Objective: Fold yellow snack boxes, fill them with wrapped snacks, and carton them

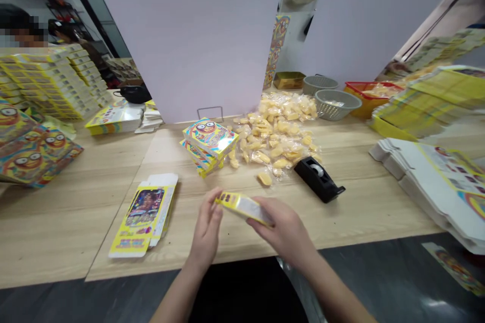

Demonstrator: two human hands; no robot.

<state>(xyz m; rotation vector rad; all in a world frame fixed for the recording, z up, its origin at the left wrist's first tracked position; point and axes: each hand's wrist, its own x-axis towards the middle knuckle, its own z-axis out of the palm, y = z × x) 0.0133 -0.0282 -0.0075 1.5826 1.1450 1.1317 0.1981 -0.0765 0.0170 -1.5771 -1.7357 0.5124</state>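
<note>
Between my two hands is a small yellow cardboard box (242, 206), held up over the front of the table and tilted. My left hand (206, 227) grips its left end with thumb and fingers. The right hand (282, 227) is wrapped round the right end. Behind the box lies a heap of yellow pieces in clear wrappers (275, 136), with one piece (264, 178) lying apart at the front. A short stack of printed boxes (210, 139) stands left of the heap. To its right sits a black tape dispenser (319, 179).
Flat unfolded cartons (146, 214) lie at left, more flat cartons (428, 176) at right. Grey baskets (337, 104) and a red basket (354, 96) stand at the back. A white panel (197, 35) rises behind. Stacked boxes (49, 81) and people are far left.
</note>
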